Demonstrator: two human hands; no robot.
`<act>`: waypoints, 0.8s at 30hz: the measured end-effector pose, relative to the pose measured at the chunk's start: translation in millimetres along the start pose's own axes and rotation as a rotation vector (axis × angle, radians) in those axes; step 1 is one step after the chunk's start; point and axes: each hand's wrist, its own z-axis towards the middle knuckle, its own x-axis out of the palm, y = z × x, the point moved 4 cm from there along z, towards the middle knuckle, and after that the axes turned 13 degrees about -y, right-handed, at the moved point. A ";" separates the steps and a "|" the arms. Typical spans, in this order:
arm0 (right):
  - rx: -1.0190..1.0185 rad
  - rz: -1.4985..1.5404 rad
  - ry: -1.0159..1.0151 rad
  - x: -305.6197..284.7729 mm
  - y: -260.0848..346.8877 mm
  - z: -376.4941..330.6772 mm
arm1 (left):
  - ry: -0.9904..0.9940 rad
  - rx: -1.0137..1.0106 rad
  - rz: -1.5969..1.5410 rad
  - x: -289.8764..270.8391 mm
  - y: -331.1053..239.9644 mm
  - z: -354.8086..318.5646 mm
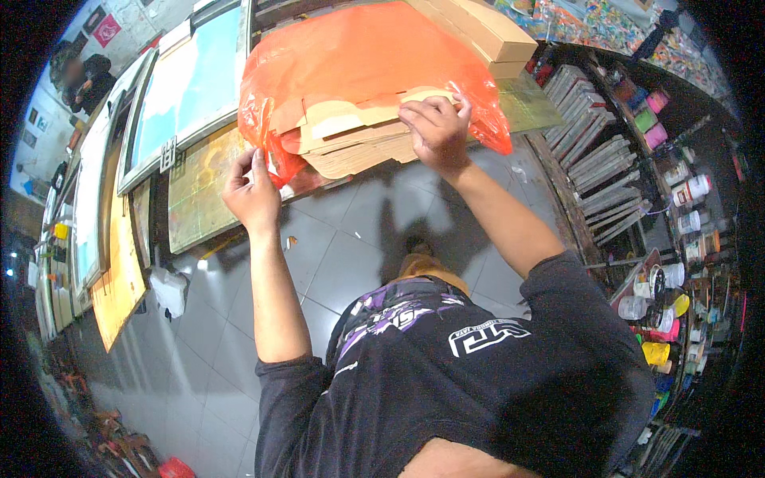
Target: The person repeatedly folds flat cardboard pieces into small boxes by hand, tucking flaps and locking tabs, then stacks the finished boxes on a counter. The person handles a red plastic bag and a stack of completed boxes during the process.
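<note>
A large orange plastic bag point(358, 48) lies over a stack of flat brown cardboard pieces point(358, 151) on the work table. The stack's near edges stick out of the bag's mouth toward me. At the bag's near left corner, my left hand point(252, 195) is closed, thumb and fingers pinching the plastic. My right hand point(437, 131) pinches the bag's edge on the right, above the cardboard, with its fingers curled. Part of the stack shows only dimly through the orange plastic.
Brown cardboard boxes point(486, 36) lie behind the bag at right. Framed screens point(187, 80) stand at left. A rack of stacked frames point(594, 143) and shelves of paint tubs point(692, 190) line the right side. A person point(92, 84) is at far left. Grey tiles point(207, 342) cover the floor.
</note>
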 end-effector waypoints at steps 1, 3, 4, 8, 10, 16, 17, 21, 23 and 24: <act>-0.006 -0.008 -0.018 -0.5 1.0 -0.6 | 0.007 0.055 0.034 -0.5 -0.4 1.5; 0.006 0.012 -0.027 -11.7 8.3 4.7 | -0.003 0.039 0.028 -2.1 -1.1 -1.5; 0.011 0.023 -0.030 -16.0 12.2 7.9 | -0.008 0.030 0.025 -1.9 -1.8 -2.3; 0.034 0.033 -0.045 -9.0 9.5 2.3 | 0.022 0.022 -0.039 3.4 0.0 -0.1; 0.049 0.046 -0.056 -8.7 7.5 -1.1 | 0.016 0.057 0.020 3.0 -5.6 -1.2; 0.077 0.014 0.002 -8.2 3.5 0.3 | -0.008 0.055 -0.021 3.7 -2.3 -0.5; 0.085 0.001 0.024 2.6 -4.3 -4.9 | -0.003 0.063 -0.016 4.8 -1.7 0.0; 0.074 0.026 0.028 12.7 -5.9 10.3 | -0.014 0.031 0.017 0.7 5.2 2.9; 0.042 0.046 -0.014 12.2 0.5 20.6 | -0.003 0.061 0.085 -1.7 5.7 1.6; 0.027 0.028 -0.021 10.6 3.7 27.2 | -0.008 -0.043 0.080 -2.2 -3.4 -2.8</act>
